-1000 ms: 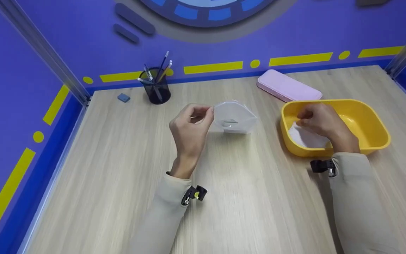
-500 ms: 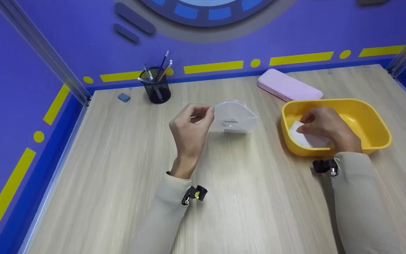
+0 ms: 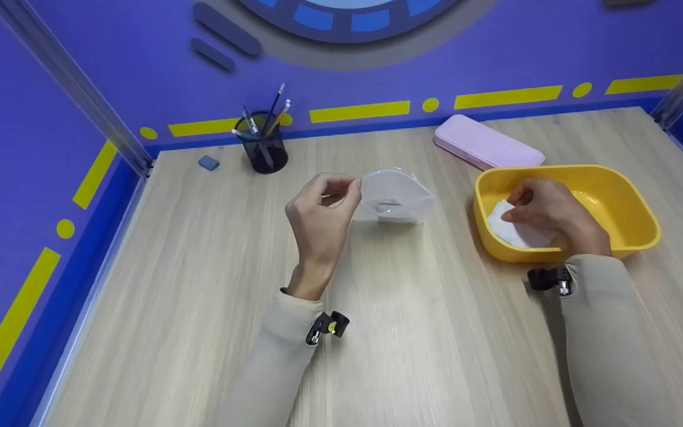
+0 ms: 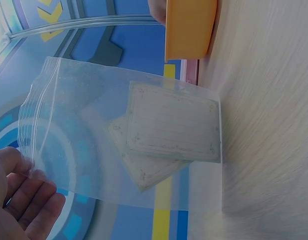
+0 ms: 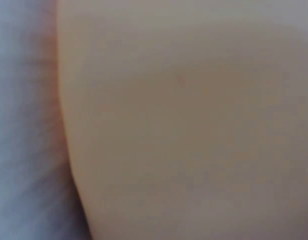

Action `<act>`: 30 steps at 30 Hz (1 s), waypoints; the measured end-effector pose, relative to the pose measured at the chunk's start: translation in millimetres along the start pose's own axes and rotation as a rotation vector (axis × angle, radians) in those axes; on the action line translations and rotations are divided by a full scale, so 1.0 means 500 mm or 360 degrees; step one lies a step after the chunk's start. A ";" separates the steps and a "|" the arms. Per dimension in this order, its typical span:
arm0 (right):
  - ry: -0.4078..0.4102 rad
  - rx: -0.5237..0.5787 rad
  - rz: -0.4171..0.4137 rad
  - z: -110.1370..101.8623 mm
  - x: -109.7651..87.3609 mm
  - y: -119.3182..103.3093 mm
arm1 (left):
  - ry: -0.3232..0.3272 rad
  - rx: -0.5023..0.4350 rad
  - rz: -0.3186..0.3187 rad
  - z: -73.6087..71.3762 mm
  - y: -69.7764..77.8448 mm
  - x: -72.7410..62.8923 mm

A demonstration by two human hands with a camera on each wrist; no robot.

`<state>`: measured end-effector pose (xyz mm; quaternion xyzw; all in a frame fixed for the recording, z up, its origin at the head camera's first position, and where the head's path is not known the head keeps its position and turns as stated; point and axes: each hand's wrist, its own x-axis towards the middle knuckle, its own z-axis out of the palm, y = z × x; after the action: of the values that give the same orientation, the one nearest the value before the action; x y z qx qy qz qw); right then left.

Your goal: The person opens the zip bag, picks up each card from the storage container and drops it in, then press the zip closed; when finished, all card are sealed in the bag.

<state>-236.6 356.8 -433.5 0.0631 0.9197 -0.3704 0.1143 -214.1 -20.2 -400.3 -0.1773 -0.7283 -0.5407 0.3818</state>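
My left hand (image 3: 321, 219) pinches the top edge of a clear zip-lock bag (image 3: 398, 193), which stands upright on the table with its mouth parted. Through the bag's side in the left wrist view, two bordered, lined paper cards (image 4: 173, 122) overlap near its bottom. Inside a yellow plastic bin (image 3: 629, 201), my right hand (image 3: 552, 210) has thumb and fingers on a white paper card (image 3: 510, 228), apparently pinching it. Part of that card lies hidden under the hand. Blurred skin fills most of the right wrist view, so the fingertips do not show there.
Behind the bin lies a pink pencil case (image 3: 490, 142). A black mesh pen cup (image 3: 264, 154) with several pencils stands at the back left, beside a small blue-grey eraser (image 3: 208, 162). Blue walls border the wooden table (image 3: 412, 332).
The right hand has shifted slightly to the right within the bin, and the white card's visible part has changed shape, its far edge a little higher. My left hand and the bag keep still.
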 end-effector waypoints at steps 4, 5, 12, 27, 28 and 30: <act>0.0016 -0.0045 -0.0051 -0.002 0.000 -0.001 | -0.0001 -0.0002 -0.0002 0.000 -0.001 0.000; 0.0018 -0.0063 -0.0075 -0.003 0.001 -0.002 | 0.0000 -0.0004 -0.0002 0.000 -0.001 0.000; 0.0059 -0.0139 -0.0193 -0.016 0.001 -0.007 | 0.0001 -0.0025 0.0009 0.000 0.001 0.000; 0.0071 -0.0181 -0.0256 -0.040 -0.021 -0.034 | -0.0008 -0.0054 -0.0018 0.003 -0.001 0.000; 0.0074 -0.0177 -0.0256 -0.042 -0.024 -0.039 | -0.0008 -0.0053 -0.0020 0.003 -0.001 0.000; 0.0086 -0.0169 -0.0264 -0.046 -0.030 -0.048 | -0.0006 -0.0051 -0.0023 0.003 -0.001 -0.001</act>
<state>-230.7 355.0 -397.6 -0.0093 0.9428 -0.3274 0.0615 -214.7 -19.1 -401.1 -0.1792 -0.7216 -0.5548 0.3734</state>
